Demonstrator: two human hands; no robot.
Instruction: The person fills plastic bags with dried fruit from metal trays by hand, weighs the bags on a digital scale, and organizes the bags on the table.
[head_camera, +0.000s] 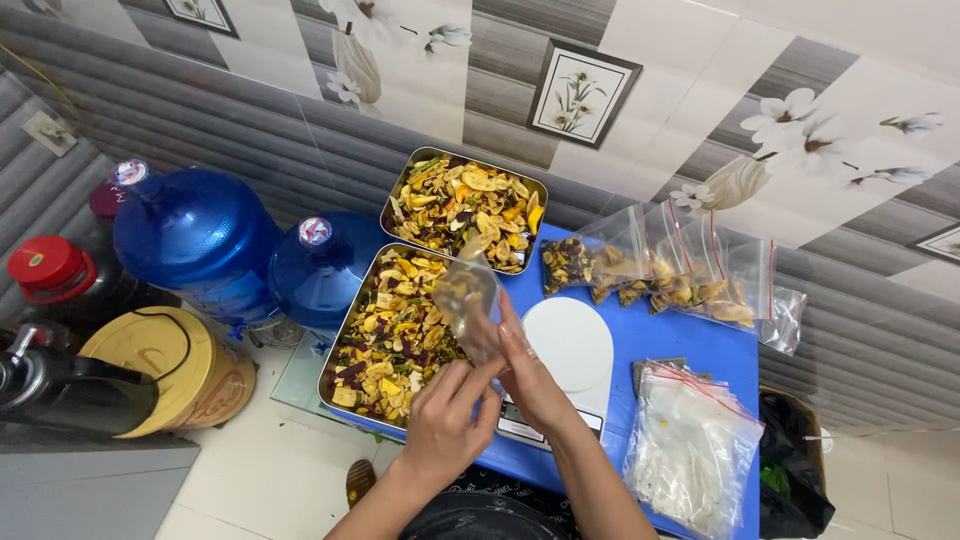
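Bag (468, 300): 1, in both hands | trays (392, 335): 2 | water jugs (200, 240): 2

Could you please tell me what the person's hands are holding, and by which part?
Both hands, left hand and right hand, hold a small clear plastic bag by its lower edge.

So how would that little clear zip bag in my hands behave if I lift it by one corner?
The clear zip bag would probably flop, since its thin film already creases between the left hand and right hand. It looks nearly empty, so likely very light. The glossy plastic may be slippery.
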